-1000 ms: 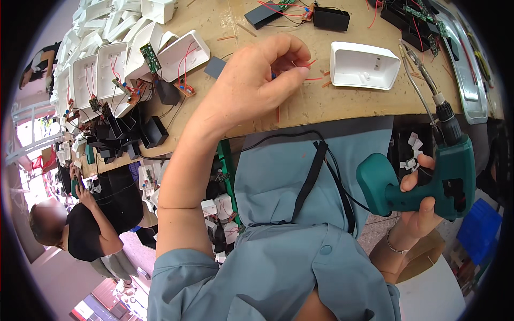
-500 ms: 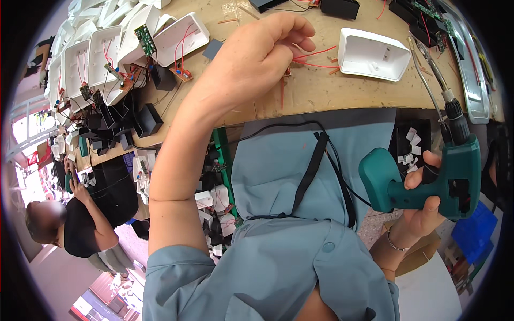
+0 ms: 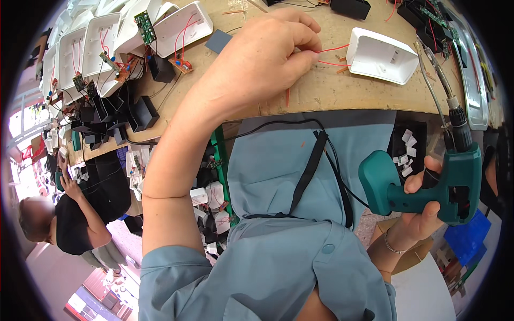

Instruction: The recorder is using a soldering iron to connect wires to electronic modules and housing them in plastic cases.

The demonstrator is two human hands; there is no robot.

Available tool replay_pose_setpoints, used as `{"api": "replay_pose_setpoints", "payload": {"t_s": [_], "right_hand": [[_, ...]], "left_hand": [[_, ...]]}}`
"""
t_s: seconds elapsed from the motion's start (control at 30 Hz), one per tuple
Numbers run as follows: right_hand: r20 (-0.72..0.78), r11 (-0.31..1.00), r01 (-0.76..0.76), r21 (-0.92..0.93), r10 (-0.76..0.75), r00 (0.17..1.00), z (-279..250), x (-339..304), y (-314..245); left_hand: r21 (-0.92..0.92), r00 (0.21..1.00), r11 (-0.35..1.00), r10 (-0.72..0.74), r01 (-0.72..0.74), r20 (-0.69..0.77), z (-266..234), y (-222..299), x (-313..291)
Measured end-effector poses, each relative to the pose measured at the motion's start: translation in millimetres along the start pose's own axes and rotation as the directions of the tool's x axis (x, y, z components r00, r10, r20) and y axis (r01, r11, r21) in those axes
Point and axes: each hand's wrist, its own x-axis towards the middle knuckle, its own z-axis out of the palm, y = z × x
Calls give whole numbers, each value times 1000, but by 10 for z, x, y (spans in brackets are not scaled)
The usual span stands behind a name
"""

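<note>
My left hand [image 3: 276, 53] is over the tabletop, thumb and fingers drawn together around the ends of two red wires [image 3: 334, 64]. The wires run right into the open white plastic case [image 3: 383, 56]; whatever else sits under the palm is hidden. At the right, my right hand [image 3: 423, 214] grips the handle of a green soldering gun [image 3: 461, 176], its metal tip and thin feed tube [image 3: 431, 85] pointing up beside the case. A black cord leads from the tool across my lap.
Several white cases [image 3: 101, 43] with wires and small circuit boards [image 3: 144, 28] crowd the table's left, near black boxes [image 3: 142, 113]. A metal tray [image 3: 471, 80] lies far right. Another person [image 3: 80, 219] works at the left. Below the table edge stands a dark bin of white pieces [image 3: 407, 150].
My left hand has shifted slightly right, its thumb now against the red wires. The reddish piece seen under it before is now covered. My right hand still holds the soldering gun.
</note>
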Motion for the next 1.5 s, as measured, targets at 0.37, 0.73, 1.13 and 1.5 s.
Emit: {"api": "replay_pose_setpoints", "payload": {"t_s": [0.37,0.73,1.13,1.5], "right_hand": [[27,999,-12,44,11,1000,54,27,22],[25,997,-22,68,21,999,50,27,14],[18,998,-33,44,33,999,19,5,24],[-40,996,-45,77,48,998,4,8,3]], "left_hand": [[314,945,914,306,-257,-118,196,-162,-126],[327,927,894,358,-306,-112,225,-163,-140],[327,932,889,358,-322,-56,234,-115,-128],[52,963,963,266,-264,-38,320,19,-71]]}}
